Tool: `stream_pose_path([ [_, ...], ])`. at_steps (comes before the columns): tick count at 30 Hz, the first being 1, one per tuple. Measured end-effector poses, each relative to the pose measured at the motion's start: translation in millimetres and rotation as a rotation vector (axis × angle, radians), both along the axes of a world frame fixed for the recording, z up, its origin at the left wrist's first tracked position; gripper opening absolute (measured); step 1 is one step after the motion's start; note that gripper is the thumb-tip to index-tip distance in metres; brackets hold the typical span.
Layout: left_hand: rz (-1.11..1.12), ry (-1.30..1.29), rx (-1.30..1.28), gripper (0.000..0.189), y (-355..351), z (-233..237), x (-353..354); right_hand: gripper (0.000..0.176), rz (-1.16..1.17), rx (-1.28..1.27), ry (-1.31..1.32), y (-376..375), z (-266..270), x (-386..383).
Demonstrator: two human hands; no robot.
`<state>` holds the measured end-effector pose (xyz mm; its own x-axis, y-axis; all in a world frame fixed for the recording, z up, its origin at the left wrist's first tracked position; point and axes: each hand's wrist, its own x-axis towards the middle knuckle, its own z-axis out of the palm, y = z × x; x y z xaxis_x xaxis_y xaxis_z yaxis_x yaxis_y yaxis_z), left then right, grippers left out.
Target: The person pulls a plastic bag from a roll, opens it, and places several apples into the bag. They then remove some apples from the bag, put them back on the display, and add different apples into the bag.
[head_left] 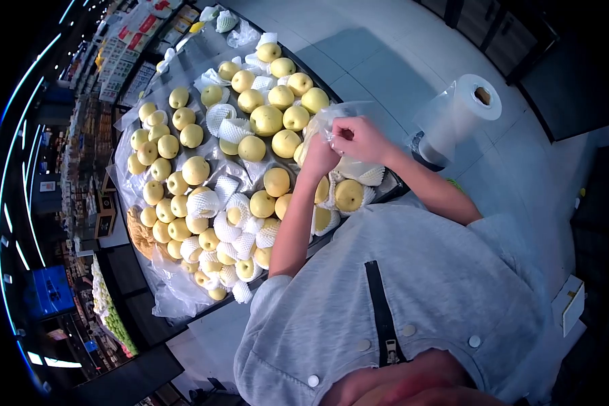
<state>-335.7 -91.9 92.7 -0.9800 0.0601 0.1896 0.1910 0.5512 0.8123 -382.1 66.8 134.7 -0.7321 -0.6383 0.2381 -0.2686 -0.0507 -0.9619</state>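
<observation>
Both hands are closed on a clear plastic bag point(350, 108) at the right edge of the fruit display. My left hand point(320, 157) grips the bag's gathered part from the left, its fingers partly hidden. Close against it, my right hand point(360, 139) has its fingers curled in and pinches the plastic. Part of the bag spreads out above the hands, and pale, blurry plastic shows below them. Around my hands lie round yellow pears point(266, 120), some in white foam nets point(235, 128).
A roll of clear plastic bags point(446, 125) stands upright to the right of the display. Loose foam nets point(227, 227) lie among the pears, and crumpled clear plastic point(176, 287) hangs at the near left corner. Store shelves point(81, 155) line the left side.
</observation>
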Motion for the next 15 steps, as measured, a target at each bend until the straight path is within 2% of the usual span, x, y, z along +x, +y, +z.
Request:
stream_pose_path([
  [2, -0.048, -0.055, 0.266, 0.025, 1, -8, -7, 0.013, 0.074, -0.123, -0.044, -4, -4, -2],
  [5, -0.113, -0.159, 0.316, 0.035, -9, -40, -37, 0.016, 0.163, -0.238, -0.258, -7, -19, -13],
  [7, -0.014, 0.127, -0.277, 0.043, -20, -53, -53, 0.017, 0.150, -0.308, -0.429, -4, -32, -25],
  [10, 0.349, 0.103, -0.384, 0.066, -26, -53, -63, 0.018, 0.015, -0.395, -0.612, 14, -50, -47],
  [12, 0.495, 0.353, -0.787, 0.073, -28, -28, -68, 0.017, -0.074, -0.416, -0.643, 29, -50, -55],
  [13, 0.211, 0.310, -0.919, 0.080, -45, -29, -78, 0.016, -0.101, -0.433, -0.648, 34, -48, -56],
  [14, 0.266, 0.212, -0.921, 0.079, -49, -35, -86, 0.016, -0.129, -0.449, -0.657, 37, -46, -54],
  [15, 0.321, 0.111, -0.918, 0.079, -33, -10, -81, 0.016, -0.108, -0.460, -0.650, 37, -45, -52],
])
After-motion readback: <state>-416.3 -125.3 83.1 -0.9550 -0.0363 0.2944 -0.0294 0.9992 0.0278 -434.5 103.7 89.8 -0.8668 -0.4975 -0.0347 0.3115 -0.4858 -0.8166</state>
